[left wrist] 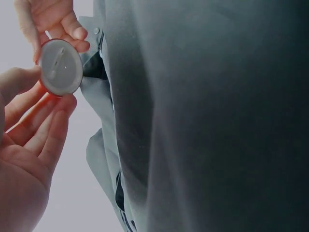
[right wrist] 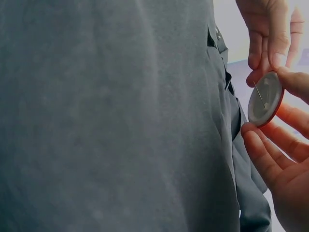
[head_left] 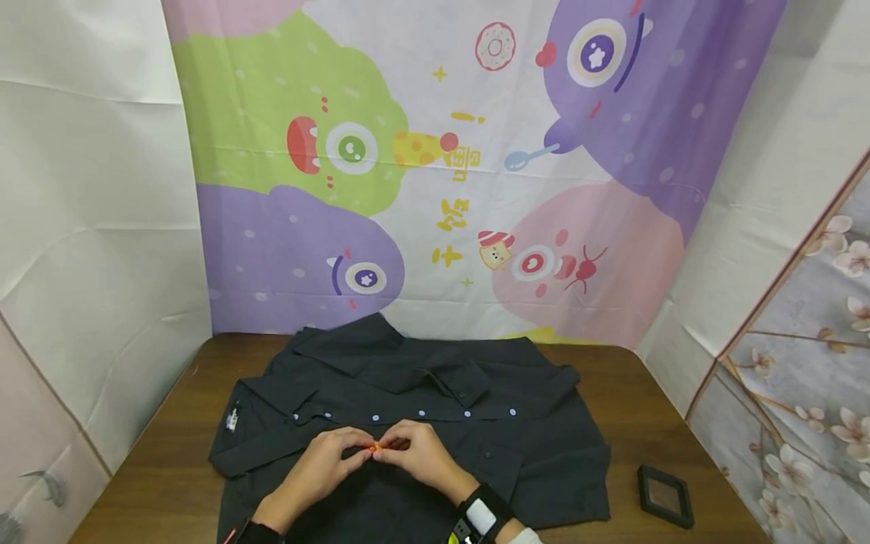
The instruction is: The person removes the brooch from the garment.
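Over the table (head_left: 159,483), left hand (head_left: 322,468) and right hand (head_left: 423,455) pinch a badge (left wrist: 67,75), back facing wrists (head_left: 273,512), pin (right wrist: 260,94) slanting.

Over the dark shirt (head_left: 421,378), my left hand (head_left: 322,468) and right hand (head_left: 424,457) cover most of the pin badge (left wrist: 61,72); its front is hidden from both wrist views. The shirt's near edge runs out below the head view, as does the desk (head_left: 163,483) under it. At the shirt's left end, a pale mark (head_left: 232,419) is too small for me to read. Behind the shirt, the hanging cloth (head_left: 448,98) is cut off at the top.
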### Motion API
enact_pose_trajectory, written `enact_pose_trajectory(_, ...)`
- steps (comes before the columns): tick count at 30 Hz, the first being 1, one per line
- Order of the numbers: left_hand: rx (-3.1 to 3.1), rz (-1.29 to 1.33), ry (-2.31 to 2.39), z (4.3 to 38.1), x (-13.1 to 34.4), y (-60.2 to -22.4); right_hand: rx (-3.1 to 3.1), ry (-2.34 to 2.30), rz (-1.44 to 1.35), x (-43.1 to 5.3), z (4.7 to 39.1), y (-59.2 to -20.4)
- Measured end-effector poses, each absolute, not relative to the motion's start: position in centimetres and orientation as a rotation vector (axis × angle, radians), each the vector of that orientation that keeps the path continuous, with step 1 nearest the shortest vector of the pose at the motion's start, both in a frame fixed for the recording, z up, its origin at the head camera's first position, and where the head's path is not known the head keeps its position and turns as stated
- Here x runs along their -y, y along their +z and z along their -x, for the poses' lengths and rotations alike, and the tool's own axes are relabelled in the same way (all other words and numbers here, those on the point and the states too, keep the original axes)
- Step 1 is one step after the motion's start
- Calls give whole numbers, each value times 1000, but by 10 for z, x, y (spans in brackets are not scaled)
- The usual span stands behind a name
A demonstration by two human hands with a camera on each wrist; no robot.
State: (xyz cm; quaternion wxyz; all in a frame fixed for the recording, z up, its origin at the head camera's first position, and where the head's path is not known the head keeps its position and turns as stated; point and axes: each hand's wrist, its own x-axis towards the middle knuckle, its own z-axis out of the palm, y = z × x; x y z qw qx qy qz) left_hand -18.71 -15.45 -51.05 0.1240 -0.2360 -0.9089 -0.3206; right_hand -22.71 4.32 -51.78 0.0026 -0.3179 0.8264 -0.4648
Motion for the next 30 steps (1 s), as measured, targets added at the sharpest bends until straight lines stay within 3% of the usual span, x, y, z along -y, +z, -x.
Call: enact_pose_trajectory(30,2648,574,-1025,186,150,-510,-2567,-1580,937,-45,223,-520)
